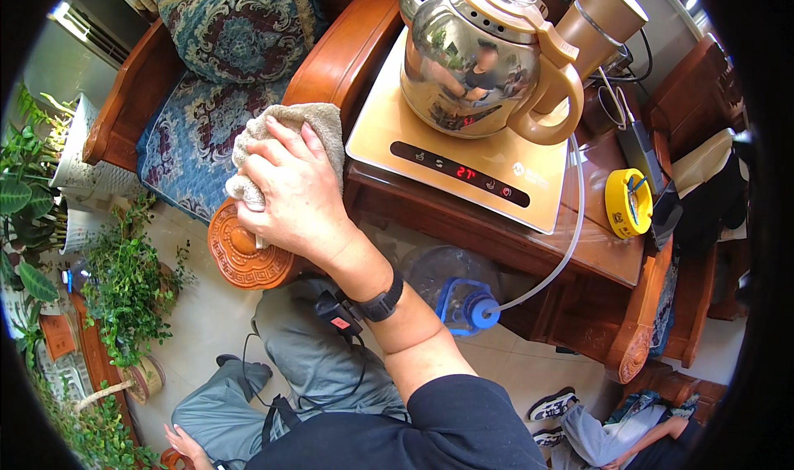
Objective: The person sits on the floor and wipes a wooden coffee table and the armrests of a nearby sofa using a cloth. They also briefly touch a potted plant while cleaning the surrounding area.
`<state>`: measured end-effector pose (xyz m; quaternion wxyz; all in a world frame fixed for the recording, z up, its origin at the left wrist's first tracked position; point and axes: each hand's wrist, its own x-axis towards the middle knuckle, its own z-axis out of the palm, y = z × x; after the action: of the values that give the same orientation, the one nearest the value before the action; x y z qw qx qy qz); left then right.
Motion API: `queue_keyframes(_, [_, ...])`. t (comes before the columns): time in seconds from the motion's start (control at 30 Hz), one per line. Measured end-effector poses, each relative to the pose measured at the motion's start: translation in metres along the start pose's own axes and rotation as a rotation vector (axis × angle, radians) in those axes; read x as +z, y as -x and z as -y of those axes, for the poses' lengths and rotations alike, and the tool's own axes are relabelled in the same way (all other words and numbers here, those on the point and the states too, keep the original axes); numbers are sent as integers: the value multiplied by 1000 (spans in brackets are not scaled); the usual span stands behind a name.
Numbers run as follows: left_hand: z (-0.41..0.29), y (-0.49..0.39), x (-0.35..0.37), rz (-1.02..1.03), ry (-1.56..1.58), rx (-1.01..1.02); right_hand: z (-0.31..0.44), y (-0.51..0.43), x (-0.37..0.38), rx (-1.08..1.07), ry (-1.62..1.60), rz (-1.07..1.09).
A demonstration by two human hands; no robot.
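Observation:
My right hand (294, 188) presses a folded beige-grey cloth (322, 119) against the top of a wooden armrest (347, 48). Its fingers are spread over the cloth, and part of the armrest is hidden beneath. Just below the hand, the armrest ends in a rounded front carved with a key pattern (248, 250). A dark watch band (388, 302) and a small black device (338, 314) are strapped to my right wrist. At the lower left, my left hand (188, 448) shows only partly, with fingers extended and nothing visible in it.
A steel kettle (471, 67) stands on a gold heating base (384, 123) beside the armrest. A tube (574, 222) runs down to a water jug (456, 284). A yellow ashtray (620, 203), potted plants (124, 284), a cushioned seat (186, 141) and a seated person's legs (595, 439) surround me.

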<state>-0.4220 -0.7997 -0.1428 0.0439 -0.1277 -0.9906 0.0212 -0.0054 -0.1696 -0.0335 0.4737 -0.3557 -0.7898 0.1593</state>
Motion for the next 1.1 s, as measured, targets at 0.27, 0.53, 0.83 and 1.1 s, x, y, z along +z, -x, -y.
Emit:
queue_keyframes(0.27, [4,2,11,-163,-76,7,0,-1,-1,14,-4,18])
queue_keyframes(0.53, [19,1,22,-253,4,154,5,-4,-9,30,-1,107])
queue_keyframes(0.83, [23,4,27,-213,87,58,36,44,-102,3,393,-338])
queue_keyframes(1.1, [17,10,19,-223,97,69,19,77,-115,484,745,-358])
